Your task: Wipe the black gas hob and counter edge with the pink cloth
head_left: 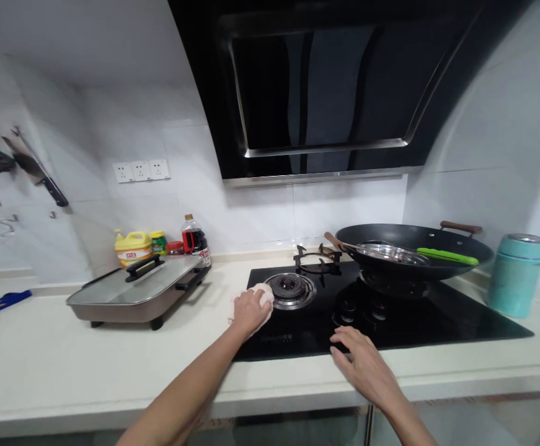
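My left hand [250, 311] presses a pale pink cloth [265, 292] against the left edge of the black glass gas stove [307, 337], with fingers curled over it. Just right of the cloth is the left burner [291, 288], its pan support off. My right hand [360, 359] hovers or rests at the stove's front edge, fingers apart, holding nothing; whether it touches the glass I cannot tell. Two control knobs [348, 310] lie beyond it. The black pan support [318, 260] sits behind the left burner, near the wall.
A large wok [460, 238] on the right burner holds a metal lid or dish and a green-handled utensil [449, 256]. A turquoise flask [516, 275] stands far right. Left are a lidded electric pan [121, 310] and several bottles and jars. The range hood [325, 93] hangs overhead.
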Demonstrator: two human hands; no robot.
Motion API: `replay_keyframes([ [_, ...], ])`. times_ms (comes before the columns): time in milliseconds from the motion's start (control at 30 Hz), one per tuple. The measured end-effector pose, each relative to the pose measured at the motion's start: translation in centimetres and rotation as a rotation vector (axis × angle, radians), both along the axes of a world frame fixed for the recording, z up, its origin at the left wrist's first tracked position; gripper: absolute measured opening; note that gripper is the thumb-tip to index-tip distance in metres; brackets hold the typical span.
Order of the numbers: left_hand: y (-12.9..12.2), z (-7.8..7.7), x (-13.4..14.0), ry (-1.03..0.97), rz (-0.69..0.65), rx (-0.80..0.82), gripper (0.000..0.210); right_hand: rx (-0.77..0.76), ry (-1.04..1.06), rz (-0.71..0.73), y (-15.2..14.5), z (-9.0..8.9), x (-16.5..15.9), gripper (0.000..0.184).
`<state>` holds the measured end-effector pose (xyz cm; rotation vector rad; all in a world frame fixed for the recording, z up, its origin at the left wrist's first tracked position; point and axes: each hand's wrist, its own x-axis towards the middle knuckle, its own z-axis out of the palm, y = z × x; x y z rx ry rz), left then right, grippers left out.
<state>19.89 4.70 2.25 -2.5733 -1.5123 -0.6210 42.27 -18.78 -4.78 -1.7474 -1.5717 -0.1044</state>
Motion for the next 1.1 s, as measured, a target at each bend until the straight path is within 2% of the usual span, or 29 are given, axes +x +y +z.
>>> replay_keyframes([
  [67,-2.8,-0.9,-0.5,-0.01,-0.066,0.024,0.039,0.015,0.009,-0.002,0.1,-0.2,-0.1,0.026],
  [167,-6.9,-2.5,-0.2,-0.094,-0.238,0.085,0.035,0.026,0.041,-0.002,0.2,-0.2,-0.1,0.026],
  [233,-8.9,-3.4,1.0,-0.156,-0.35,0.128,0.033,0.05,0.069,-0.006,0.3,-0.1,0.0,0.028],
  [300,-10.2,-3.8,3.2,-0.182,-0.406,0.139,0.032,0.106,0.079,-0.032,0.3,0.0,0.2,0.029],
  [400,-10.7,-3.6,7.3,-0.172,-0.434,0.092,0.034,0.183,0.057,-0.095,0.3,-0.1,0.4,0.031],
  [533,-9.7,-2.1,12.8,-0.102,-0.433,-0.033,0.039,0.197,0.005,-0.146,0.3,-0.7,0.5,0.033],
  [667,-8.3,-0.8,15.7,-0.077,-0.405,-0.094,0.041,0.171,-0.042,-0.18,0.4,-0.9,0.5,0.034],
  [767,-8.2,-0.6,15.8,-0.074,-0.416,-0.109,0.044,0.156,-0.059,-0.199,0.4,-0.6,0.6,0.034],
  [867,-9.1,-1.1,14.4,-0.074,-0.436,-0.105,0.046,0.151,-0.02,-0.193,0.3,-0.3,0.7,0.034],
  [1100,-11.5,-3.1,7.7,-0.083,-0.543,-0.019,0.043,0.167,0.092,-0.146,0.6,-0.8,1.6,0.034],
])
